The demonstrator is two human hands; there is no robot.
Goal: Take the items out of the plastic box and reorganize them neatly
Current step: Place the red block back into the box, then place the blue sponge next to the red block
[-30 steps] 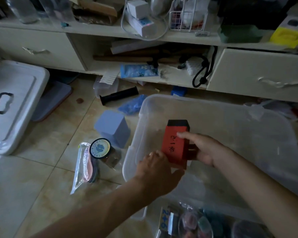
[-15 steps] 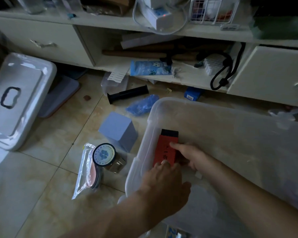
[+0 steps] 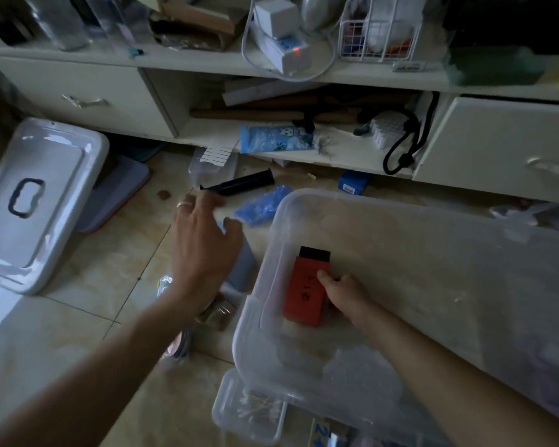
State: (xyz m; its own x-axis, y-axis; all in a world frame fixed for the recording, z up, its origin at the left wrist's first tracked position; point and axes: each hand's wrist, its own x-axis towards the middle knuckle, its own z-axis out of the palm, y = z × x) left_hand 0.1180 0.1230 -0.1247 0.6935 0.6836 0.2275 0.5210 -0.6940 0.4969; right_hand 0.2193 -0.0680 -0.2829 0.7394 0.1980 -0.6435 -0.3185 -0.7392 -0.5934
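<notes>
In the head view, the right hand [image 3: 342, 293] pinches a red packet [image 3: 307, 290] against the left wall of the clear box [image 3: 433, 227], centre right of frame. The left hand [image 3: 204, 250], fingers spread and empty, reaches over the grey block [image 3: 244, 266] at centre. With eyes off the packet, it could tip flat once released.

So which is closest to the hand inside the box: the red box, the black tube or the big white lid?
From the right hand:
1. Red box, touching it, inside the plastic box.
2. Black tube, on the floor beyond the box.
3. White lid, far left.
</notes>
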